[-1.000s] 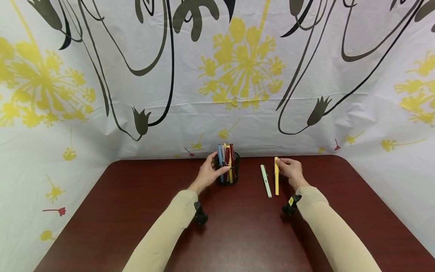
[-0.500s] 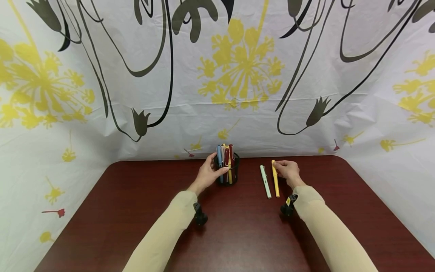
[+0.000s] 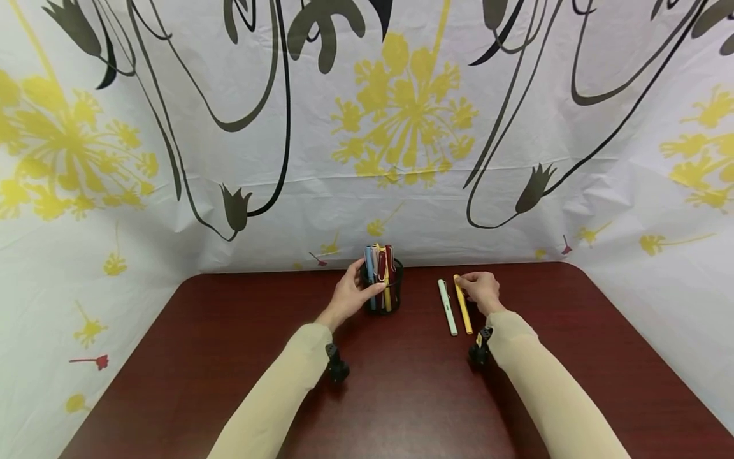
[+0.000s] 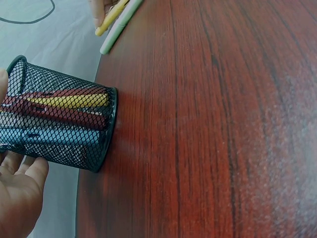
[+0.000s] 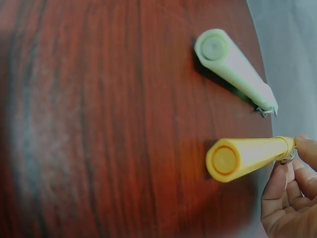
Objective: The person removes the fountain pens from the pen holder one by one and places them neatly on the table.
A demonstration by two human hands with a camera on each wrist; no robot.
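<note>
My left hand point(image 3: 350, 294) grips a black mesh pen cup point(image 4: 64, 79) around its side, thumb across the front. Inside it stand several pens point(image 3: 380, 261) in blue, dark red, yellow and a pale tone. To the right, my right hand point(image 3: 483, 290) pinches a yellow pen point(image 3: 463, 309) by its far end, near the clip. The pen's near end points toward me, as the right wrist view point(image 5: 252, 156) shows. Just left of it a pale green pen point(image 3: 447, 308) lies on the table, nearly parallel and apart from it.
The dark red-brown wooden table point(image 3: 378, 395) reaches back to a white patterned cloth point(image 3: 321, 166) hanging behind its far edge. Black wrist cameras point(image 3: 337, 364) are strapped under both sleeves.
My right hand has moved left, bringing the yellow pen's far end closer to the pale green pen and slanting it to match. The left hand stays on the pen cup.
</note>
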